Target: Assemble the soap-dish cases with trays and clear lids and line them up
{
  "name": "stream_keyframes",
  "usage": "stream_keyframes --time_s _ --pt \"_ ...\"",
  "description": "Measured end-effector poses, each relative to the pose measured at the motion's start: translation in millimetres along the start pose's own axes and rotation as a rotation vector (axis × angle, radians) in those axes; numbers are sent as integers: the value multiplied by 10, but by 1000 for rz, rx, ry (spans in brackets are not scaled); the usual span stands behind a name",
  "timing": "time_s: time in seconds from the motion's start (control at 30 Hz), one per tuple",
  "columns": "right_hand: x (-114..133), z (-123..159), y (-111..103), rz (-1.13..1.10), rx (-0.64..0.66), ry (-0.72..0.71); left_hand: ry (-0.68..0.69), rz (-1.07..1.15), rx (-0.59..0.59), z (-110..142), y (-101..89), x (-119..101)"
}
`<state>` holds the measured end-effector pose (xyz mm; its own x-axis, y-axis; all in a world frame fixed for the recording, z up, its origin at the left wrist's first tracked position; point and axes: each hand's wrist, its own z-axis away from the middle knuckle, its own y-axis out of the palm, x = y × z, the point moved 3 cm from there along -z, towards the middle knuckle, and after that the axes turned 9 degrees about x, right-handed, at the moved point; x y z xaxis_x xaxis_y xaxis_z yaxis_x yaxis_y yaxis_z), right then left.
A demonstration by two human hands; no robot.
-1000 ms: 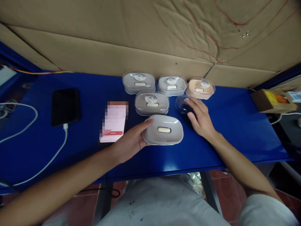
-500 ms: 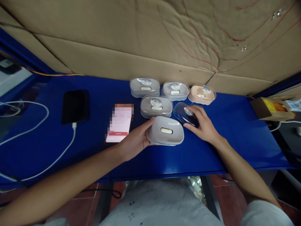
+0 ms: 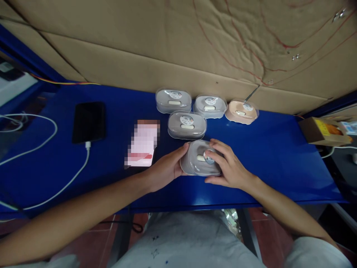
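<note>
My left hand [image 3: 169,163] grips the left side of a grey oval plastic box [image 3: 187,166], thumb on top near the rim. A clear plastic lid [image 3: 196,147] with a round label sits over this box. My right hand [image 3: 234,167] holds the lid at its right side, fingers lying over the label and the thumb at the near edge. Whether the lid is fully seated cannot be seen. Just behind is another lidded grey box [image 3: 186,128]. Farther back stand two more grey boxes, one left [image 3: 173,105] and one middle [image 3: 209,109], and a peach box [image 3: 241,113].
On the blue table [image 3: 267,156], a lit phone [image 3: 143,143] lies left of the boxes. Farther left is a black device [image 3: 88,122] with a white cable [image 3: 83,178]. A cardboard sheet [image 3: 125,41] stands behind; an open carton [image 3: 320,132] sits at the right edge.
My right hand has brought the clear lid from the table leftward and toward me onto the grey box. My left hand still holds the box in nearly the same place.
</note>
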<state>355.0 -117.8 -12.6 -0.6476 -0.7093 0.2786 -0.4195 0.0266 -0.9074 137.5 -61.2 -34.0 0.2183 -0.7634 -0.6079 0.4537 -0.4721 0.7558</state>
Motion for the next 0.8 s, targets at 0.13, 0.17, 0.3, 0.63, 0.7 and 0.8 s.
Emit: stream_keyframes --time_s 0.13,0.17,0.3,0.63,0.7,0.8 --pt "-13 -6 -10 -29 3 13 32 -7 41 -14 -6 4" --pt "-16 -3 -21 -52 0 21 37 -28 39 -15 -6 -3" --pt "-16 34 -36 -153 54 106 4 -198 7 -6 -3 -27" --pt "-199 160 -216 -120 172 190 -74 -303 -43 38 50 -26" --pt "-342 209 -288 -67 201 263 -111 -325 -85 58 73 -84" --pt "-515 249 -369 5 205 302 -93 -360 -105 89 120 -187"
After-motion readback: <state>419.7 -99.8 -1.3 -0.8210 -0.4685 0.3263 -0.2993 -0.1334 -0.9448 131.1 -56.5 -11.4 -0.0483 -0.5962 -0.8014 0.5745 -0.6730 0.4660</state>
